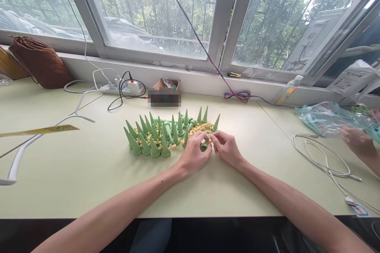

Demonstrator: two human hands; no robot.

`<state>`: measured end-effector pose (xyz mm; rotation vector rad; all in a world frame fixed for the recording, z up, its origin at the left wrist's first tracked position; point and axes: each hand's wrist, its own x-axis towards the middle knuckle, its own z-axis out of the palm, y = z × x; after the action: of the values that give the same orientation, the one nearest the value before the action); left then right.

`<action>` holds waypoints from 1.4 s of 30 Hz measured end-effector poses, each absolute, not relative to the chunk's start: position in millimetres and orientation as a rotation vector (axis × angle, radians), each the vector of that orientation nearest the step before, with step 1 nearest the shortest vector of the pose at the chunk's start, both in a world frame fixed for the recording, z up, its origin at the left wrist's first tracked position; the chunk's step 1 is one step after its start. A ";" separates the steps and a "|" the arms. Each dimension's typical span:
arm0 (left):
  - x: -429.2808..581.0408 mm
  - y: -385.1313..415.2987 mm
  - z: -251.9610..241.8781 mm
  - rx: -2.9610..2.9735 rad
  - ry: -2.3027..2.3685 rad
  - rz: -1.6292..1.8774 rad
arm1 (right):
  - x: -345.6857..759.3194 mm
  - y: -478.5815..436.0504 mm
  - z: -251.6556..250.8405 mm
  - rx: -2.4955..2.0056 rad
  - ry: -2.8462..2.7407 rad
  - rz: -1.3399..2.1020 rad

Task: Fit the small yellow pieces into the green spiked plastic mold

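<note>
My left hand point(194, 154) is closed around a green plastic spike point(204, 147), whose round open collar faces toward me. Close against it, my right hand point(228, 148) pinches a small yellow valve piece point(209, 141) with thumb and forefinger, at the spike's edge. The fingers hide much of both parts. To the left and behind my hands, several green cone-shaped spikes point(145, 146) stand upright on their wide collars, points up. Small yellow valve pieces point(202, 127) lie heaped behind my left hand, and more are scattered among the cones.
Another person's hand point(358, 140) touches a clear plastic bag point(320, 116) of teal parts at right. Pale cables point(323, 158) loop nearby. A power strip point(118, 89), small cardboard box point(166, 84), brown bag point(41, 63) and bottle point(287, 90) line the window side.
</note>
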<state>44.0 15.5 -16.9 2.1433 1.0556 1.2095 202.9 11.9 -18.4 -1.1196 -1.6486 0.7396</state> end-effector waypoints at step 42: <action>43.4 14.9 -15.4 2.119 1.072 1.235 | 202.6 13.3 -21.6 -1.066 -1.684 0.772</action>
<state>43.4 14.9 -15.4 2.1194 1.0715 1.2346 202.6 13.3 -21.6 -1.0662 -1.6842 0.7723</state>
